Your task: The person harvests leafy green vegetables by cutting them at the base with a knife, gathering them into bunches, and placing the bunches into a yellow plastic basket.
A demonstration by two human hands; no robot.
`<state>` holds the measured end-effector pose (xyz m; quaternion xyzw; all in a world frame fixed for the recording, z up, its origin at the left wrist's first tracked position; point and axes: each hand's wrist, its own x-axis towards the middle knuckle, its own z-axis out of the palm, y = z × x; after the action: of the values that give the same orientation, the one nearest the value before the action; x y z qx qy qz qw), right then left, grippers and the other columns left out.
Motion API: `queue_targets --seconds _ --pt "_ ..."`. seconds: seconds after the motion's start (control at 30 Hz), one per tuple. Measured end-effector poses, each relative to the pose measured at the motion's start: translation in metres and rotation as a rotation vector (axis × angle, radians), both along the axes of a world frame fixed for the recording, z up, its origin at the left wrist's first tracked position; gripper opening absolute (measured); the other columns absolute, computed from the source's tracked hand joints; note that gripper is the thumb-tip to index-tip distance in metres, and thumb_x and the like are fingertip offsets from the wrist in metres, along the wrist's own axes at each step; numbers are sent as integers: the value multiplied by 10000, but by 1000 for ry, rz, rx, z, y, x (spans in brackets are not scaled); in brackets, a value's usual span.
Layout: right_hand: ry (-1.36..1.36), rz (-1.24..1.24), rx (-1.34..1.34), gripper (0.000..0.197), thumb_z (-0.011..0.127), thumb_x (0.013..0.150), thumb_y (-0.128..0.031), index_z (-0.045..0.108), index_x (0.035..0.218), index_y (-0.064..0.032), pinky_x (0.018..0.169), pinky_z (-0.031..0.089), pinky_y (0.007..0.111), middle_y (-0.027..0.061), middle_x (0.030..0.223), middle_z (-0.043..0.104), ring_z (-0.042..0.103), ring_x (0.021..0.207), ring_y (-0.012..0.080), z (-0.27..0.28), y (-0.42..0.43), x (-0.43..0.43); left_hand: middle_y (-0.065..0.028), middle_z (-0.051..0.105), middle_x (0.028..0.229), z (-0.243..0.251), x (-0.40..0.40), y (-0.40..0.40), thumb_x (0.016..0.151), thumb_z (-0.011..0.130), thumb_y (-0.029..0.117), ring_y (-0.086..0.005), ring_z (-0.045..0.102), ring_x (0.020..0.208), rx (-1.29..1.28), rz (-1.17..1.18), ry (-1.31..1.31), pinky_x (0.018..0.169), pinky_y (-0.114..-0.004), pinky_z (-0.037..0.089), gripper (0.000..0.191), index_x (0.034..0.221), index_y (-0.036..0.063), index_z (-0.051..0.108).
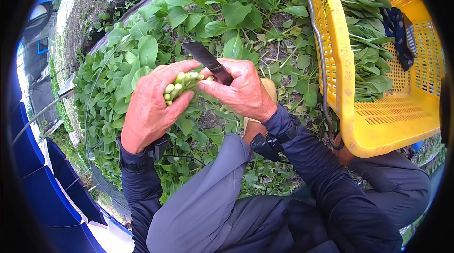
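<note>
My left hand (150, 102) wraps around a bunch of leafy greens (179, 84), whose pale cut stem ends face up toward me. The leaves of this bunch are mostly hidden below the hand. In my right hand (244, 91) is a knife (207, 59) with a dark, broad blade that points up and to the left, away from the stems. The right thumb and fingertips touch the stem ends at the bunch's right side. Both hands meet above a bed of growing leafy greens (236, 13).
At the right, a yellow plastic crate (383, 114) holds stacked cut greens (369, 50) and a dark spotted cloth (400, 36). Its metal handle (321, 61) runs along the near side. A thin hoop (93, 96) arches over plants at left. Bent knees (202, 196) frame the ground below.
</note>
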<state>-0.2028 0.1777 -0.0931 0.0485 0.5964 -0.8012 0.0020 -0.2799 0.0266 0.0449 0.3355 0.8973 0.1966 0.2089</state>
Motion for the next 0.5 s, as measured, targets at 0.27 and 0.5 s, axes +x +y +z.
queue_targets --seconds 0.27,0.5 --pt "-247 109 -341 294 754 955 -249 714 1046 28 634 463 264 -21 794 626 537 715 58 -16 -14 16 -197 701 859 -28 3 -18 801 718 56 -369 677 767 -190 27 21 724 -419 531 268 1060 -11 704" --pt "-102 506 381 287 615 901 -100 590 1149 42 733 505 529 295 834 653 656 822 474 -106 -56 51 -235 659 846 -60 23 -75 816 636 43 -463 620 822 -355 154 -160 728 -492 490 196 1006 0 661"
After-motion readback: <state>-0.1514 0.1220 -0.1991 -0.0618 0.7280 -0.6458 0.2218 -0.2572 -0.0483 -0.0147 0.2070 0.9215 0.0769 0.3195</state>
